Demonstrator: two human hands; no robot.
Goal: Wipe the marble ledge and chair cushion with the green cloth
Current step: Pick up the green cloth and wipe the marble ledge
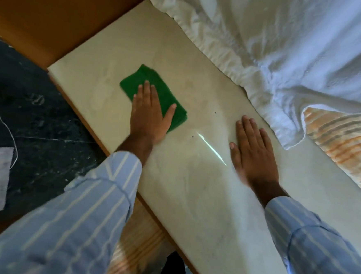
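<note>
Single head view: looks steeply down, close over marble ledge (193, 191), ledge running diagonally; both forearms enter from bottom.

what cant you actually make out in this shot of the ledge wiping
- Head view: the part of the green cloth under the left hand is hidden.
- Two dark specks on the marble ledge: too small to identify.
- Chair cushion: cannot pick it out.
- Right hand: its heel is motion-blurred.
</note>
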